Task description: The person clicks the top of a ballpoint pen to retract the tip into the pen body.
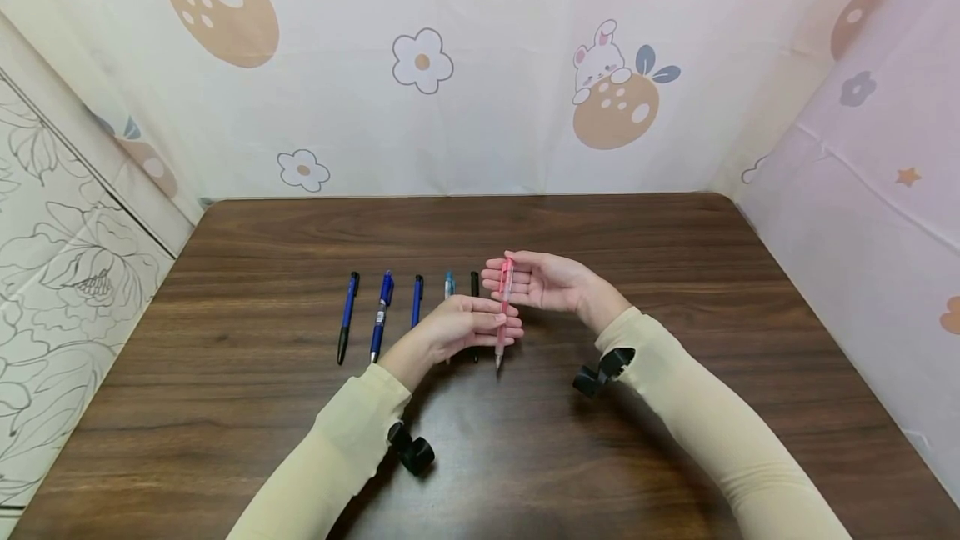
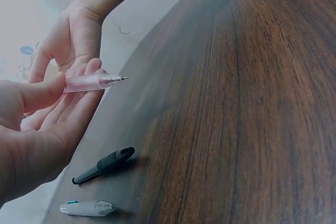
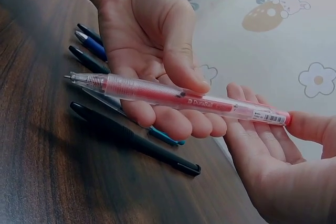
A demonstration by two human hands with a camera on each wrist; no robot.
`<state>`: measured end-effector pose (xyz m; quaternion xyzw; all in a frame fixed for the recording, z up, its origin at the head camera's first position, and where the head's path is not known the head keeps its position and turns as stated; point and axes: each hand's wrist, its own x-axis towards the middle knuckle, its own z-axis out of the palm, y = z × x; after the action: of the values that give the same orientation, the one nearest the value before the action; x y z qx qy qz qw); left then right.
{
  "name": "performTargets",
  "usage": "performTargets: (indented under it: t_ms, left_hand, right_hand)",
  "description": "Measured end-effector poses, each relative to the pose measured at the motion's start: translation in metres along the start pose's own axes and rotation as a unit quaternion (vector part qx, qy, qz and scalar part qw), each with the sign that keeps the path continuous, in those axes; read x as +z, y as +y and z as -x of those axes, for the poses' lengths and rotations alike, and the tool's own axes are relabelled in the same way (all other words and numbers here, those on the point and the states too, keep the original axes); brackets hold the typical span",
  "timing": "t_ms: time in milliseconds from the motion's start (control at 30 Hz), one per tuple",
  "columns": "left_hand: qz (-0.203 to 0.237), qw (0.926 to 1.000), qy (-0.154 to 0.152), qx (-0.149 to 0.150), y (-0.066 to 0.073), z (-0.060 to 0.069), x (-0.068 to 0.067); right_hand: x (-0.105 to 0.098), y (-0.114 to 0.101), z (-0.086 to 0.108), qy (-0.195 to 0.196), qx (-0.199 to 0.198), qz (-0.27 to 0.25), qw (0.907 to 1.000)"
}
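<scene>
A clear pen with a red inner barrel (image 1: 506,277) is held above the table, its metal point toward the near edge. My left hand (image 1: 465,325) pinches it, thumb on top and fingers extended beneath, as the right wrist view shows. At the pen's red end, the thumb of my right hand (image 1: 555,282) touches the button. That hand's straight fingers lie behind the barrel (image 3: 252,111). In the left wrist view the pen's tip (image 2: 113,81) sticks out. Below the hands lie a black pen (image 1: 475,282) and a light-blue-and-clear pen (image 1: 449,283), both partly hidden by my left hand.
Left of the hands, in a row on the brown wooden table (image 1: 637,240), lie a blue pen with a black grip (image 1: 348,315), another blue pen (image 1: 382,315) and a third blue one (image 1: 417,298). Patterned curtains (image 1: 495,123) hang behind the table and along its right side.
</scene>
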<state>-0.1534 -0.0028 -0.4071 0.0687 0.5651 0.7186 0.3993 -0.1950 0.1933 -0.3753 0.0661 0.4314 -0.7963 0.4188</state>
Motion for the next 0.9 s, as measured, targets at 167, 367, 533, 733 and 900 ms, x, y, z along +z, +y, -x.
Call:
performTargets:
  t_ms: [167,367,533,733,900]
  left_hand:
    - [-0.008,0.9999,-0.007,0.002,-0.0011,0.0001,0.0024]
    - [-0.007,1.0000,-0.006,0.002,-0.0016,0.0006,0.0045]
    - [-0.008,0.9999,-0.010,0.000,-0.0004,0.0016,0.0045]
    - [-0.012,0.9999,-0.012,0.003,0.0011,0.0030,0.0051]
    - [-0.015,0.9999,-0.005,0.005,0.0003,0.0035,0.0053]
  right_hand:
    - [-0.0003,0.0002,0.0004,-0.005,0.002,-0.014,0.9999]
    - [0.0004,-0.0008,-0.0003,-0.005,0.007,-0.026,0.9996]
    - [0.0012,-0.0013,-0.0002,-0.005,0.012,-0.022,0.9997]
    - [0.0032,-0.0015,0.0010,-0.001,0.011,-0.027,0.9996]
    - [0.0037,-0.0008,0.0021,0.001,0.003,-0.036,0.9993]
